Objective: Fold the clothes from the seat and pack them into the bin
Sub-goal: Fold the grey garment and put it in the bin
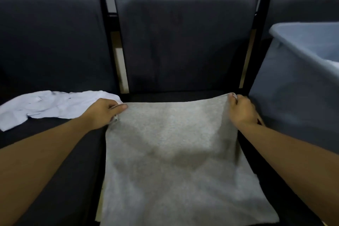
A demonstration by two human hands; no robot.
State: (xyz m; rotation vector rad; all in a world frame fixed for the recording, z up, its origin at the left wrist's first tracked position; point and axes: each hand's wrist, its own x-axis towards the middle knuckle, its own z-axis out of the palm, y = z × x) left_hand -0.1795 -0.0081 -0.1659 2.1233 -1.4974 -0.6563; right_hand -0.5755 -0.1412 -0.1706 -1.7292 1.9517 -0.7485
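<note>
The grey cloth (174, 152) lies spread flat over the middle seat (183, 95), its near edge hanging toward the viewer; it looks soft, light and limp, likely to sag wherever unsupported, so its far corners seem the best hold; the left hand (104, 113) pinches the far left corner, the right hand (241, 110) the far right; a white garment (51, 106) waits at left; the bin (297, 82) stands at right.

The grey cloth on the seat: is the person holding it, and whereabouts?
Yes. The left hand pinches the grey cloth at its far left corner, and the right hand grips its far right corner.
</note>
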